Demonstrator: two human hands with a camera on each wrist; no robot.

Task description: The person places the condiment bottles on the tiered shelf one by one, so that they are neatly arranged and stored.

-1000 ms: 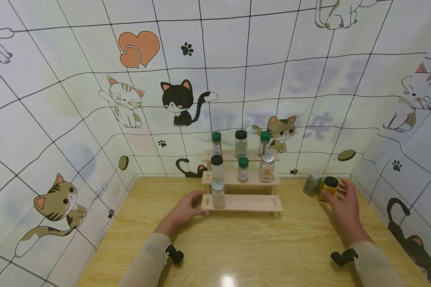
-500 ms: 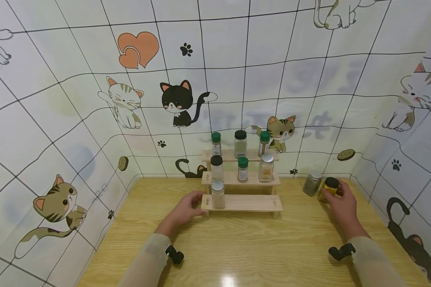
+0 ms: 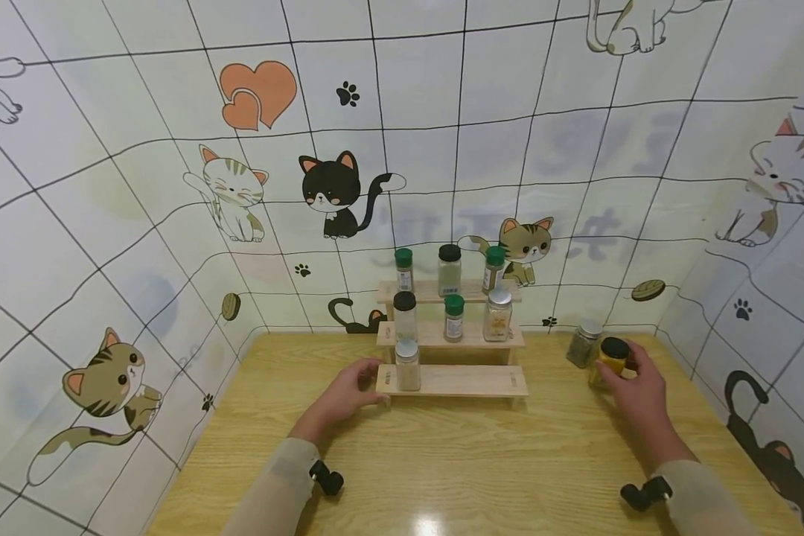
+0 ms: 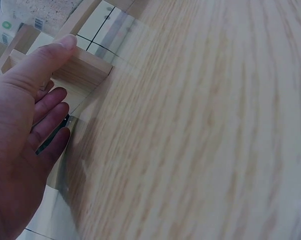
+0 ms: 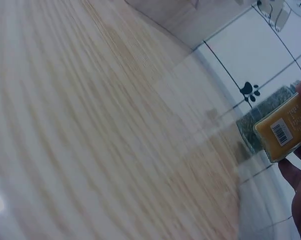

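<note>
My right hand [image 3: 639,391] grips a spice jar [image 3: 614,355] with a black lid and yellow contents, thumb on its left and fingers on its right. In the right wrist view the yellow jar [image 5: 283,130] shows a barcode label and seems just off the table. My left hand [image 3: 345,391] holds the left end of a three-step wooden spice rack [image 3: 465,380]; in the left wrist view its thumb lies on the shelf end and the other fingers are loosely curled, partly hidden. A silver-lidded jar [image 3: 408,366] stands on the lowest step, at its left.
A dark-filled, silver-lidded jar [image 3: 584,344] stands just behind the yellow one. Several jars occupy the upper steps, including a green-lidded jar [image 3: 453,318] and a silver-lidded square jar [image 3: 498,316]. A cat-patterned wall covering [image 3: 455,149] encloses the table [image 3: 455,461].
My right hand has closed its fingers round the yellow jar and drawn it slightly toward me, away from the dark-filled jar. The left hand stays at the rack's end.
</note>
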